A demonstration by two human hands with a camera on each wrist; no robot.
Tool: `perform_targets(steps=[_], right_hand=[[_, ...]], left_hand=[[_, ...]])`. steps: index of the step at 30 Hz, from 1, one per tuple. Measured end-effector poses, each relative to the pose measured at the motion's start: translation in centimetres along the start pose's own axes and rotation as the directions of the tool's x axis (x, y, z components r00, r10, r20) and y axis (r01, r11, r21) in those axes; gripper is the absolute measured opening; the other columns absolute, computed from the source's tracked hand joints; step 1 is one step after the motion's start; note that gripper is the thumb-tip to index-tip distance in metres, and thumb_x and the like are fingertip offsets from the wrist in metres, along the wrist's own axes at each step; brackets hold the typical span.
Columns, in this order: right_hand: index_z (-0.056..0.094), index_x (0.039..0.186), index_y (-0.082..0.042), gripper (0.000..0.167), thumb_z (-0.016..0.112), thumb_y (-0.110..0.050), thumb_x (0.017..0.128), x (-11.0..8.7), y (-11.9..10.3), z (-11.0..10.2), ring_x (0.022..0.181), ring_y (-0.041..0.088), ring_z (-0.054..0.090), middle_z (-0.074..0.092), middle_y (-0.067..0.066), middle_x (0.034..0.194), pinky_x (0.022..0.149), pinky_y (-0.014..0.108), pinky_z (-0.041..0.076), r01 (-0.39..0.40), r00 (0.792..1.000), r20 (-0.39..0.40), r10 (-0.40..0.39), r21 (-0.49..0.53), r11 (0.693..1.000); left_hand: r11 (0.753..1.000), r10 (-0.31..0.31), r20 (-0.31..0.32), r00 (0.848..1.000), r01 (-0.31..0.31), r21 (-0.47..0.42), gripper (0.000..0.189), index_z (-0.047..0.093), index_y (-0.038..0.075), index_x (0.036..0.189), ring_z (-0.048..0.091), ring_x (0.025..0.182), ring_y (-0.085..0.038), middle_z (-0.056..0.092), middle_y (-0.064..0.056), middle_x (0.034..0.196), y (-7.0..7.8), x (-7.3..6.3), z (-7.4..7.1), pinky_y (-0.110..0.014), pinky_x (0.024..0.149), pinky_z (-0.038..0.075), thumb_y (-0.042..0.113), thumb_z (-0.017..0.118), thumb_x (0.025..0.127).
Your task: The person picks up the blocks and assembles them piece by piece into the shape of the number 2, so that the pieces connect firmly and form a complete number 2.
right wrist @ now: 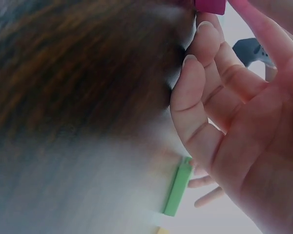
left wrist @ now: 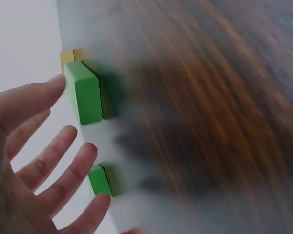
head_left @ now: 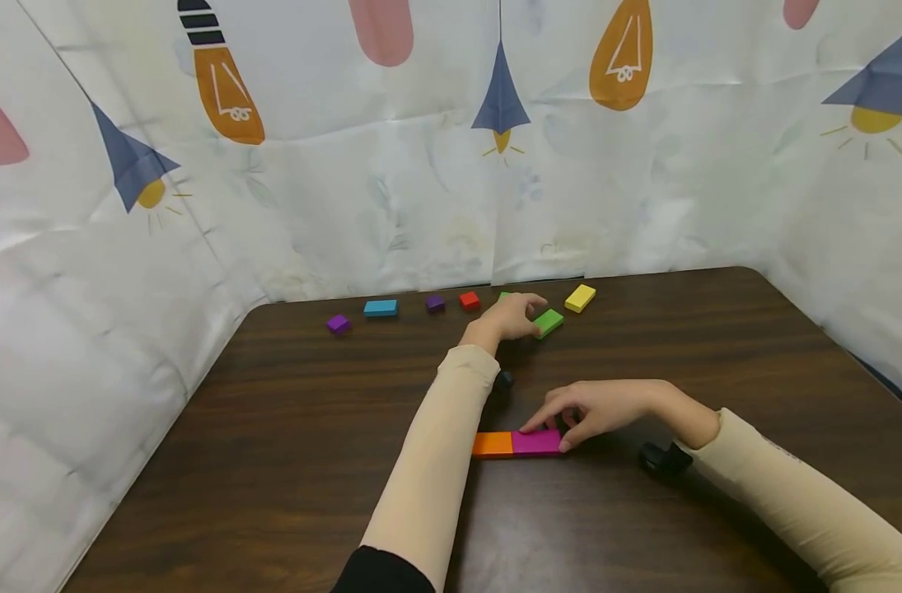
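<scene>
Two blocks lie end to end nearest me: the magenta block [head_left: 536, 443] and, touching its left end, the orange block [head_left: 493, 445]. My right hand [head_left: 606, 405] pinches the magenta block between thumb and forefinger; if I twist that grip, I think the orange one could slip out of line. My left sleeve [head_left: 428, 453] crosses just left of the magenta block, so a low forearm might drag the row. Beyond the magenta block, my left hand [head_left: 508, 317] reaches with fingers spread around the green block [head_left: 549, 322]; whether my thumb truly touches it, I can't quite tell. A clumsy closing could push it away or catch the other green block [head_left: 504, 294], farther beyond the magenta block and slightly left.

The magenta block is oblong, smooth and flat-topped; the green block, bright and crisp-edged, lies flat on the table [head_left: 643, 329].
</scene>
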State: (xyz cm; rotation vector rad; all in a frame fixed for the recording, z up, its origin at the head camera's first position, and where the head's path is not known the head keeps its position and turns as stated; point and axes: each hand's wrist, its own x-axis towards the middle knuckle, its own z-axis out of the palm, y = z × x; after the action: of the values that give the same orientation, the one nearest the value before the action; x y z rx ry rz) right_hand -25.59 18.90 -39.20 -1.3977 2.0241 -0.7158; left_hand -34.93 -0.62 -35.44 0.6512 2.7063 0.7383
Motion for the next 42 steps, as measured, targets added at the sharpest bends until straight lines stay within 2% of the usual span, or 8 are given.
perform_targets(steps=[5, 6, 9, 17, 24, 31, 38, 42], right_hand=[[0.06, 0.146, -0.019, 0.047, 0.07, -0.023, 0.1, -0.1, -1.8, -0.3, 0.081, 0.008, 0.051, 0.058, -0.005, 0.108, 0.073, 0.026, 0.046, -0.032, 0.999, 0.012, 0.032, 0.005, 0.999], [0.061, 0.145, -0.018, 0.046, 0.07, -0.023, 0.1, -0.2, -3.2, -0.7, 0.08, 0.006, 0.051, 0.058, -0.007, 0.107, 0.073, 0.026, 0.047, -0.063, 0.998, 0.019, 0.062, 0.035, 0.997], [0.061, 0.144, -0.017, 0.046, 0.07, -0.022, 0.1, -0.2, -3.3, -0.7, 0.08, 0.005, 0.051, 0.059, -0.008, 0.108, 0.072, 0.024, 0.046, -0.061, 0.998, 0.02, 0.061, 0.042, 0.997], [0.058, 0.148, -0.025, 0.047, 0.066, -0.025, 0.102, -0.2, -0.8, -0.5, 0.081, 0.007, 0.053, 0.059, -0.008, 0.111, 0.068, 0.026, 0.047, 0.072, 0.997, 0.005, -0.072, -0.018, 0.997], [0.063, 0.144, -0.02, 0.045, 0.071, -0.023, 0.099, -0.1, -2.7, -0.8, 0.083, 0.007, 0.053, 0.059, -0.009, 0.111, 0.073, 0.026, 0.047, -0.048, 0.999, 0.005, 0.048, 0.035, 0.998], [0.059, 0.147, -0.024, 0.046, 0.068, -0.025, 0.102, -0.1, -2.2, -0.7, 0.084, 0.006, 0.052, 0.058, -0.009, 0.111, 0.071, 0.027, 0.048, 0.03, 0.999, 0.011, -0.03, 0.006, 1.0], [0.056, 0.149, -0.027, 0.049, 0.067, -0.027, 0.102, 0.0, 0.7, -0.2, 0.084, 0.008, 0.052, 0.058, -0.007, 0.115, 0.069, 0.026, 0.046, 0.096, 0.995, 0.007, -0.095, -0.034, 0.995], [0.056, 0.149, -0.032, 0.05, 0.068, -0.034, 0.101, 0.3, 3.6, 0.4, 0.085, 0.007, 0.054, 0.059, -0.01, 0.118, 0.07, 0.025, 0.048, 0.07, 0.998, 0.006, -0.069, -0.011, 0.998]], left_hand=[[0.98, -0.058, 0.053, 0.997, 0.047, 0.191, 0.075, 0.046, 0.028, 0.156, 0.052, 0.123, -0.024, 0.046, -0.009, 0.153, 1.1, 0.5, -0.1, -0.051, 0.103, 0.043, 0.022, 0.081, 0.09], [0.975, -0.076, 0.062, 0.995, 0.061, 0.215, 0.077, 0.045, 0.029, 0.157, 0.051, 0.121, -0.024, 0.044, -0.008, 0.153, 1.2, 0.5, 0.0, -0.053, 0.102, 0.042, 0.023, 0.082, 0.09], [0.964, -0.111, 0.08, 0.991, 0.088, 0.25, 0.075, 0.043, 0.033, 0.157, 0.049, 0.115, -0.025, 0.041, -0.007, 0.153, 1.3, 0.7, 0.1, -0.052, 0.099, 0.042, 0.023, 0.077, 0.092], [0.961, -0.113, 0.074, 0.991, 0.09, 0.261, 0.071, 0.041, 0.036, 0.158, 0.045, 0.11, -0.025, 0.042, -0.005, 0.149, 0.4, 1.4, 0.2, -0.046, 0.093, 0.038, 0.015, 0.064, 0.094], [0.956, -0.111, 0.087, 0.99, 0.082, 0.282, 0.07, 0.04, 0.037, 0.158, 0.046, 0.118, -0.027, 0.04, -0.007, 0.152, 0.5, 1.4, 0.1, -0.05, 0.101, 0.037, 0.013, 0.061, 0.096], [0.95, -0.11, 0.099, 0.989, 0.075, 0.303, 0.067, 0.043, 0.038, 0.156, 0.046, 0.116, -0.028, 0.04, -0.008, 0.152, 0.6, 1.1, 0.0, -0.049, 0.099, 0.038, 0.013, 0.061, 0.096], [0.96, -0.11, 0.099, 0.989, 0.08, 0.268, 0.063, 0.049, 0.033, 0.152, 0.047, 0.114, -0.027, 0.042, -0.005, 0.152, 0.3, 1.0, -0.4, -0.05, 0.095, 0.041, 0.019, 0.07, 0.094], [0.97, -0.075, 0.121, 0.99, 0.044, 0.24, 0.064, 0.051, 0.025, 0.152, 0.05, 0.122, -0.025, 0.047, -0.007, 0.151, 0.1, 1.1, -0.6, -0.047, 0.1, 0.043, 0.018, 0.076, 0.093]])
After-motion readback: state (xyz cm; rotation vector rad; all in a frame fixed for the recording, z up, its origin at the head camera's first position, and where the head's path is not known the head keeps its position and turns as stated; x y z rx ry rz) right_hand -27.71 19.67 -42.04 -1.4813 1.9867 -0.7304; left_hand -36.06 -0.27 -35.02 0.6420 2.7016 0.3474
